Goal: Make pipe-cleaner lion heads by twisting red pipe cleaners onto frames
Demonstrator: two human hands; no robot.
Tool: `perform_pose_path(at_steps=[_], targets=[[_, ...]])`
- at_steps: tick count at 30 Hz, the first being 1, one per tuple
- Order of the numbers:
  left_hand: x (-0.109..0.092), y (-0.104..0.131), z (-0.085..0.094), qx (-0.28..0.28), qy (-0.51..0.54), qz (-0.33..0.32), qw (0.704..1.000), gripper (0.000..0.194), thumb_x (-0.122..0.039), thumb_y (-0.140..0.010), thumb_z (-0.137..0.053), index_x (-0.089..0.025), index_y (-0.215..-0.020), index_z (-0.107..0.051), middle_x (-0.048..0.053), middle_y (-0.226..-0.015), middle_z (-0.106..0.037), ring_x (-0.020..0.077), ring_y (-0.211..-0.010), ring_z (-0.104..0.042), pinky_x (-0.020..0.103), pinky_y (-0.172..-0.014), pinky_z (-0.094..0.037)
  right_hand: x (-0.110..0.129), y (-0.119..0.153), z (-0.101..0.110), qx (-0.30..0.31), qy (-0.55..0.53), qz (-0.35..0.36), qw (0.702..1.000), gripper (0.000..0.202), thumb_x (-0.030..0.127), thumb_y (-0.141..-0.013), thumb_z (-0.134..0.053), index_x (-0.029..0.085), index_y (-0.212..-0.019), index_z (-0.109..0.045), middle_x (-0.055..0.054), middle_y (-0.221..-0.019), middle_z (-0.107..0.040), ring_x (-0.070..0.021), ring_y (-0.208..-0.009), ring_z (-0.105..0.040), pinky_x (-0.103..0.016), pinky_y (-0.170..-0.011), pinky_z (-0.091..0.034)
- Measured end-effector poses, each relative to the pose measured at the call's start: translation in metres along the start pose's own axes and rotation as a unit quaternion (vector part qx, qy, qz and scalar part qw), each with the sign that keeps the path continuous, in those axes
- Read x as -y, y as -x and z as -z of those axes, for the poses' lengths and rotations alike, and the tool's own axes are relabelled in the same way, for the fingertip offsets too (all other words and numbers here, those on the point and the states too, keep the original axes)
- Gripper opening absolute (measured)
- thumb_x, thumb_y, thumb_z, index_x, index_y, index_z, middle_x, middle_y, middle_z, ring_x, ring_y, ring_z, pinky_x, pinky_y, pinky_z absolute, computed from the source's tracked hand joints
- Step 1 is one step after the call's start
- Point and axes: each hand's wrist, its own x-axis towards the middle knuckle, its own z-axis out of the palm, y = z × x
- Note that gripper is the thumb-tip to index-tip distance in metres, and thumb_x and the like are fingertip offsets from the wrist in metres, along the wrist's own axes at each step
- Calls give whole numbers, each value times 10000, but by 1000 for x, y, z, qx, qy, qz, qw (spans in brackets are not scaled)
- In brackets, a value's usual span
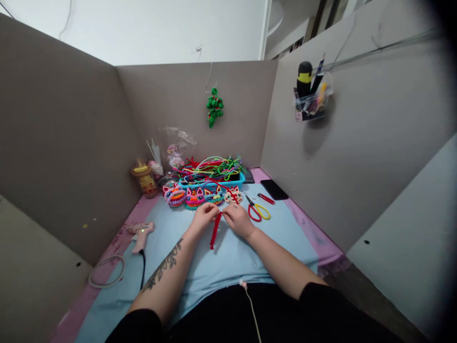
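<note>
Between my two hands hangs a red pipe cleaner [214, 232], its lower part crimped into a zigzag strip. My left hand [206, 214] pinches it near the top from the left. Fingers of my right hand [237, 219] close on it from the other side, and a straight red length runs up behind them towards the basket. Just beyond my hands stand several colourful pipe-cleaner animal heads [195, 197]. Scissors [257, 209] with one red and one yellow handle lie right of my right hand.
A blue basket [214, 185] full of pipe cleaners stands at the back. On the left lie a pink glue gun [143, 237] and a coiled cable [107, 271]. A red tool [266, 198] and a black phone [274, 189] lie right. Grey partitions [200, 114] enclose the table.
</note>
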Motion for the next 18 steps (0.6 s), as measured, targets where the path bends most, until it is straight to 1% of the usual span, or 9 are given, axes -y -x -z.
perform_pose_path(at_steps=[1,3,5,7,9,12,15,18], targets=[[0,0,0,-2,-38,-26,999,233,-364,-694,-630,-144,-766,-606,-8,-629,-579,105,-572,-520,215,-540,-403,-1,0,0,2,1,-3,1000,157,182,-864,-459,191,-878,-615,-71,-814,-615,-203,-826,-527,-335,-765,-404],[0,0,0,15,-101,-67,992,256,-373,-695,-639,-140,-800,-640,30,-715,-638,142,-663,-572,248,-623,-444,-2,1,-1,2,2,-7,1000,149,176,-857,-468,191,-878,-614,-72,-821,-618,-204,-831,-531,-334,-766,-408],[3,0,0,35,-130,-94,986,273,-357,-688,-656,-141,-854,-650,58,-806,-669,167,-738,-603,272,-684,-465,-3,1,-2,-4,3,-12,1000,147,173,-854,-468,191,-870,-613,-71,-818,-620,-205,-828,-536,-335,-763,-414],[8,0,0,44,-135,-103,985,299,-325,-676,-673,-144,-912,-636,72,-853,-677,180,-781,-621,289,-712,-481,-3,1,-2,-14,5,-19,1000,144,175,-853,-466,192,-863,-609,-71,-813,-619,-205,-823,-540,-335,-757,-420],[12,-1,0,35,-140,-106,984,304,-293,-666,-681,-148,-928,-624,72,-855,-679,183,-783,-629,295,-710,-491,-3,1,-2,-21,7,-24,999,139,177,-851,-468,192,-854,-606,-70,-809,-616,-205,-818,-541,-331,-748,-425],[15,-2,0,23,-172,-118,978,232,-287,-688,-655,-158,-879,-631,60,-818,-675,173,-730,-624,288,-677,-492,-4,1,-3,-27,9,-28,999,138,184,-857,-465,191,-837,-601,-68,-797,-610,-202,-811,-538,-324,-741,-426],[13,-2,1,24,-208,-130,969,201,-297,-711,-625,-163,-860,-643,50,-796,-668,159,-685,-602,272,-649,-473,-4,1,-3,-22,12,-25,999,146,184,-863,-457,194,-844,-601,-67,-803,-608,-201,-816,-535,-322,-740,-421],[9,-1,2,34,-233,-129,963,186,-298,-719,-609,-160,-835,-651,40,-765,-655,146,-653,-571,254,-618,-443,-3,1,-2,-14,28,-19,999,146,179,-862,-460,193,-852,-605,-70,-799,-606,-203,-817,-531,-320,-731,-412]])
